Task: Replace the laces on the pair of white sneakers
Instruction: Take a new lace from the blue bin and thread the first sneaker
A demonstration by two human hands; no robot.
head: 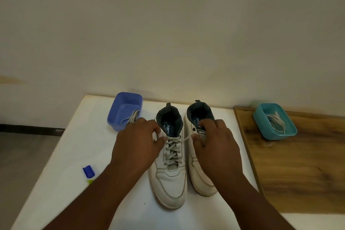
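Grey lace point(172, 147) ends — pinched by left hand point(136, 144) and right hand point(214, 144).

Plain beige wall point(168, 24), white table point(74, 164), perhaps grey floor point(22, 155).

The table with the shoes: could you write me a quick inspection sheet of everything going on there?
Surface: white table beside a wooden board.
Job's things: laced sneaker; second sneaker beside it; purple tub and teal tub each hold laces.
Clutter: blue-capped bottle.
Grippers: left hand and right hand each pinch an end of the lace.
Cables: nothing seen.
Surroundings: plain wall.
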